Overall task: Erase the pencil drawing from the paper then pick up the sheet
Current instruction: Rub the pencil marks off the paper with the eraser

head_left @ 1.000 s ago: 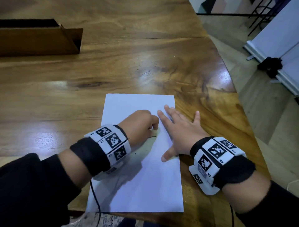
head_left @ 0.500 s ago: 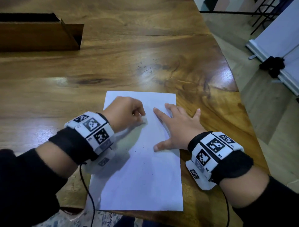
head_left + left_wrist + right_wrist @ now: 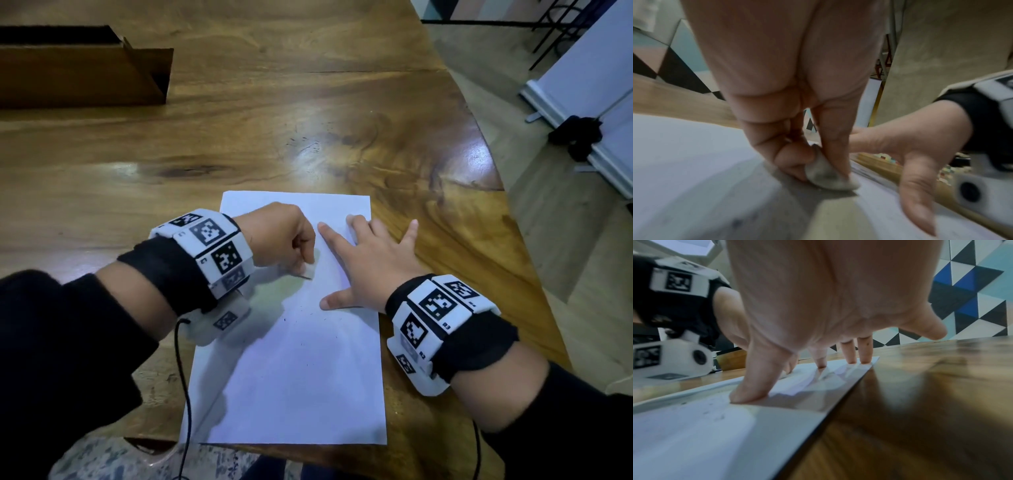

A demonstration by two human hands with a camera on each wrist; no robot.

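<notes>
A white sheet of paper [image 3: 294, 377] lies on the wooden table [image 3: 239, 137] at its near edge. My left hand [image 3: 284, 240] pinches a small white eraser [image 3: 310, 265] and presses it onto the sheet; the left wrist view shows the smudged eraser [image 3: 828, 177] between thumb and fingertips. A short dark pencil stroke [image 3: 305, 276] shows just below the eraser. Small dark crumbs dot the paper's middle. My right hand [image 3: 363, 263] lies flat with spread fingers on the sheet's right side, its thumb [image 3: 748, 394] and fingertips pressing the paper [image 3: 715, 434] down.
An open brown cardboard box [image 3: 78, 68] stands at the far left of the table. The table's curved right edge [image 3: 496, 178] drops to a tiled floor, where a white panel [image 3: 589, 78] and a dark object [image 3: 579, 135] stand.
My left hand with the eraser moved left and away, then back down and right toward the thumb of the right hand. The right hand stayed pressed on the sheet.
</notes>
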